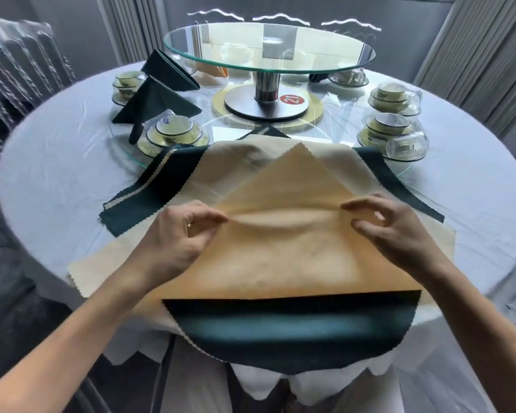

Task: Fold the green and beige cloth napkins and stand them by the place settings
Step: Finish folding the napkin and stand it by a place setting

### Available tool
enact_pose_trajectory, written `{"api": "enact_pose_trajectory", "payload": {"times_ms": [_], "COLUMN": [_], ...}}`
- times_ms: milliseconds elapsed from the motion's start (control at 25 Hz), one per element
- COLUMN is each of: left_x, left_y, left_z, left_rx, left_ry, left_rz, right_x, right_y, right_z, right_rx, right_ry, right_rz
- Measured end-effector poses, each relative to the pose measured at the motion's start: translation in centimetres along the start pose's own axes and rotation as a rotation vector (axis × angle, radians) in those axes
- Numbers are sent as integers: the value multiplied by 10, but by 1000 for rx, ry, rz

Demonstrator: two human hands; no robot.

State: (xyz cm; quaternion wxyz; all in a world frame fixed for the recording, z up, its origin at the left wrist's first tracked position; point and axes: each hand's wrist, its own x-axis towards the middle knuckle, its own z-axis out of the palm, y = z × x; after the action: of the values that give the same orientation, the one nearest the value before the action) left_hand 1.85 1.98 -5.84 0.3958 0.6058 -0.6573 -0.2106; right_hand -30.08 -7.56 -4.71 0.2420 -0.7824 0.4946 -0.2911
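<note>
A beige napkin [286,254] lies on top of a pile at the table's near edge, its far corner pointing away from me. My left hand [176,234] pinches its left side and my right hand [390,228] pinches its right side, and a raised crease runs between them. Under it lie more beige napkins [251,162] and dark green napkins [161,186]; one green napkin [280,332] hangs over the table's edge. Two folded green napkins [155,102] [167,70] stand at the far left beside wrapped place settings [173,132].
A glass turntable [268,55] on a metal post stands at the centre of the round white table [57,174]. More wrapped cup-and-bowl sets [393,135] [393,96] sit at the right. A chair back [21,64] stands at the far left.
</note>
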Motion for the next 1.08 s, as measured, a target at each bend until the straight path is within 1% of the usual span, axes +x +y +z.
{"api": "enact_pose_trajectory", "payload": {"times_ms": [120,160,240,280,320,360,440,480,520,600,640,720,840,920,1000,1040,1080], "left_x": [55,75,102,105,101,89,48,23,1,-21,-21,-13,-9,-23,-49,-61,-72], "left_y": [7,7,6,8,12,14,14,10,4,-10,-15,-18,-14,-6,7,9,10], "left_z": [-13,-15,-17,-16,-14,-10,4,14,24,39,45,53,53,47,41,41,43], "left_rx": [49,118,330,382,390,382,394,450,549,739,794,875,939,916,846,813,801], "left_ry": [139,162,159,137,92,25,-154,-228,-262,-256,-209,-120,-116,-150,-208,-234,-252], "left_rz": [21,1,-63,-78,-55,14,164,214,253,252,233,255,284,272,277,274,258], "right_x": [62,85,117,122,118,107,66,39,14,-21,-27,-28,-29,-45,-74,-86,-97], "right_y": [-26,-32,-42,-45,-46,-46,-37,-28,-16,15,27,41,34,21,9,5,3], "right_z": [-16,-20,-23,-21,-18,-13,3,12,21,34,38,41,37,28,20,19,21], "right_rx": [1,-43,-249,-340,-397,-409,-308,-274,-321,-572,-682,-773,-757,-724,-682,-637,-561], "right_ry": [111,123,65,33,16,5,-54,-101,-136,-142,-107,-23,68,111,97,69,8], "right_rz": [-52,-44,13,15,-14,-74,-229,-288,-324,-342,-327,-264,-237,-204,-174,-146,-97]}}
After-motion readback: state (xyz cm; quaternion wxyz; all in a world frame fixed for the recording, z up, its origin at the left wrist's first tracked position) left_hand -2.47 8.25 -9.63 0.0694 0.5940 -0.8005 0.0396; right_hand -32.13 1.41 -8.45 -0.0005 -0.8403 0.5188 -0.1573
